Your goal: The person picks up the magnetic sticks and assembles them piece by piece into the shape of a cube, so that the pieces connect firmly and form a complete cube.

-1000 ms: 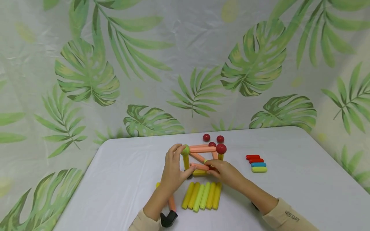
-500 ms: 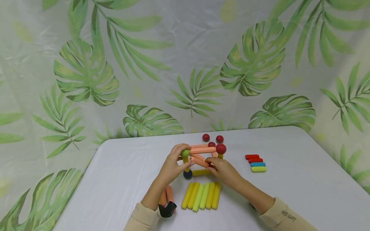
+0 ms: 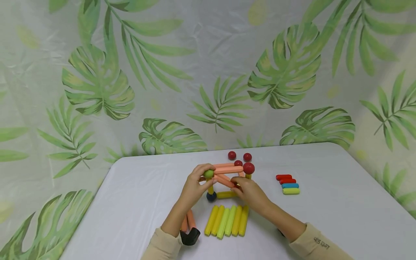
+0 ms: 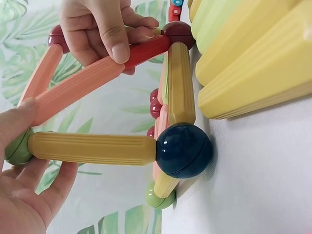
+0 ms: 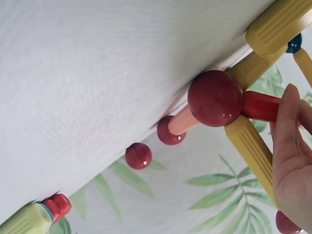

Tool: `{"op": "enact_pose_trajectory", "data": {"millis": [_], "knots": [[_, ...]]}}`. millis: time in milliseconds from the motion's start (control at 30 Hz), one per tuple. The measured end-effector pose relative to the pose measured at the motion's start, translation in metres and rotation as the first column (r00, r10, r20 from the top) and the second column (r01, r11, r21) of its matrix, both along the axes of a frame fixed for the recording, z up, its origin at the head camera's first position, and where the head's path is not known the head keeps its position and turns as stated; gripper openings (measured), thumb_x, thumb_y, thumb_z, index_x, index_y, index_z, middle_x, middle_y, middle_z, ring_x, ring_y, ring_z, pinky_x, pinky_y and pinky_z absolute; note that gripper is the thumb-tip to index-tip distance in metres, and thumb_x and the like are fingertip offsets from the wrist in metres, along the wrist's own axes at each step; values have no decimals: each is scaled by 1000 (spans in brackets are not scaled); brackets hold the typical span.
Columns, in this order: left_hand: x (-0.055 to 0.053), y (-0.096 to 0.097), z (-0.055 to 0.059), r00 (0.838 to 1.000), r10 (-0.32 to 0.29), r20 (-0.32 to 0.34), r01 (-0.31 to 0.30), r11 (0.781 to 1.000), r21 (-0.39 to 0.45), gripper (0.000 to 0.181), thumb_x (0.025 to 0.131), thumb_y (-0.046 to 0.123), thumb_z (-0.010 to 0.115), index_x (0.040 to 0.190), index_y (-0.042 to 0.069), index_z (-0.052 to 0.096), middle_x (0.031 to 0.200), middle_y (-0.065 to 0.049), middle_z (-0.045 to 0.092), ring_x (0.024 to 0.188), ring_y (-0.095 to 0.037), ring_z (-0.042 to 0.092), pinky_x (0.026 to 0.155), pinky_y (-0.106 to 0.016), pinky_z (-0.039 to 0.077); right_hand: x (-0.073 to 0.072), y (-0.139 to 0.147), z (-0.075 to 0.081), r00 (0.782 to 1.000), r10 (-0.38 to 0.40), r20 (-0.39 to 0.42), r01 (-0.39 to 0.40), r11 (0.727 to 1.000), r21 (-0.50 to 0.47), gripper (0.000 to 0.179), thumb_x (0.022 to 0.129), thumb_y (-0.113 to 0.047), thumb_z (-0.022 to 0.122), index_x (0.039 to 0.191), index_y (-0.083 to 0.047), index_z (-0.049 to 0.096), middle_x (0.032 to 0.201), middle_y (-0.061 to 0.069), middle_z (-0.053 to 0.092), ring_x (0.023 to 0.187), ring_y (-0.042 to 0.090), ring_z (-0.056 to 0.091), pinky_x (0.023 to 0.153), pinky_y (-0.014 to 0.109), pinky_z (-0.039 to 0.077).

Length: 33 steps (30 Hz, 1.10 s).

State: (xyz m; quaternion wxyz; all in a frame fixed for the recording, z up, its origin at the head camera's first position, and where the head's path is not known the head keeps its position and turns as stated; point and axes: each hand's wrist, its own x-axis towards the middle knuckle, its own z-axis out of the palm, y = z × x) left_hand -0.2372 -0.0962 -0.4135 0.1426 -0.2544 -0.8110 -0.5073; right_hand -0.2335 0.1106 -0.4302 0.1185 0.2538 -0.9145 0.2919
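Note:
A frame of magnetic rods and balls stands on the table. At its upper left corner, my left hand [image 3: 195, 186] grips the green ball [image 4: 18, 148], thumb on the upper end of a slanting pink rod [image 4: 80, 87]. My right hand [image 4: 105, 31] pinches that rod's lower end where it meets a short red rod [image 4: 148, 50]. The red rod reaches a dark red ball [image 5: 215, 98] at the base. A yellow rod [image 4: 92, 147] joins the green ball to a dark blue ball [image 4: 184, 151]. Another red ball [image 3: 248, 168] tops the right upright.
Several yellow and lime rods [image 3: 226, 221] lie side by side in front of the frame. Pink rods [image 3: 191, 219] lie by my left forearm. Loose red balls [image 3: 232, 155] sit behind the frame. Short red, blue and lime rods [image 3: 290, 185] lie to the right.
The pink rod between my hands has tilted, its left end rising toward the green ball. My left hand has shifted slightly, and the dark blue ball has come into view below it.

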Motion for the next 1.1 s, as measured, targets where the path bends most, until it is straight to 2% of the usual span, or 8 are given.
{"op": "enact_pose_trajectory", "data": {"millis": [333, 467, 600, 667, 733, 800, 933, 1100], "knots": [[-2, 0, 0, 999, -9, 45, 7, 999, 37, 31, 83, 9, 63, 114, 12, 57, 112, -2, 53, 96, -14, 53, 78, -26, 47, 1, 2, 1, 1000, 7, -10, -7, 1000, -29, 24, 77, -8, 71, 99, -7, 61, 80, -3, 57, 64, 8, 48, 58, 18, 46], [-2, -3, -3, 999, -23, 44, 22, 999, 23, 41, 86, 20, 62, 124, 15, 49, 117, -3, 52, 97, -12, 53, 78, -26, 47, 6, 11, 6, 989, 83, -122, -95, 991, -92, 32, 75, -8, 72, 104, -7, 59, 94, 2, 60, 64, 5, 49, 58, 16, 47], [0, -5, -6, 998, -20, 54, 19, 1000, 24, 47, 87, 26, 59, 128, 15, 39, 117, -2, 52, 99, -13, 52, 80, -29, 47, 10, 26, 14, 913, 170, -370, -247, 954, -172, 26, 77, -14, 72, 99, -6, 60, 85, 0, 58, 61, 4, 47, 54, 12, 44], [2, -6, -6, 997, -8, 71, 5, 999, 38, 46, 88, 26, 59, 128, 14, 40, 117, 0, 52, 100, -13, 51, 80, -29, 46, 9, 34, 17, 866, 145, -479, -271, 941, -204, 26, 81, -21, 69, 98, -4, 59, 82, 1, 55, 64, 6, 46, 56, 12, 42], [5, -6, -5, 996, 16, 89, -20, 999, 44, 44, 88, 25, 58, 127, 15, 41, 116, 0, 53, 100, -14, 52, 78, -30, 47, 6, 40, 17, 852, 82, -517, -236, 942, -241, 33, 82, -25, 66, 102, 0, 55, 88, 4, 53, 71, 11, 47, 62, 14, 43], [9, -4, -2, 993, 41, 113, -47, 998, 52, 41, 88, 23, 58, 126, 16, 43, 115, -2, 53, 98, -17, 53, 74, -31, 49, 3, 45, 17, 883, 21, -469, -170, 945, -278, 41, 81, -23, 68, 110, 0, 50, 99, 8, 51, 83, 15, 48, 71, 19, 45], [22, 1, 14, 978, 27, 205, -52, 991, 120, 40, 90, 16, 55, 128, 14, 42, 114, -14, 51, 99, -28, 54, 66, -37, 52, -3, 49, 11, 980, 37, -193, -98, 943, -317, 65, 75, -2, 71, 129, -6, 35, 118, 12, 46, 100, 21, 51, 81, 30, 47], [31, 5, 28, 959, -38, 282, -27, 974, 223, 39, 92, 10, 51, 129, 10, 39, 114, -19, 47, 105, -36, 49, 69, -44, 51, -7, 49, 3, 994, 107, -6, -102, 930, -354, 66, 78, 8, 63, 132, -14, 32, 111, 14, 52, 93, 29, 59, 71, 32, 51]]}}
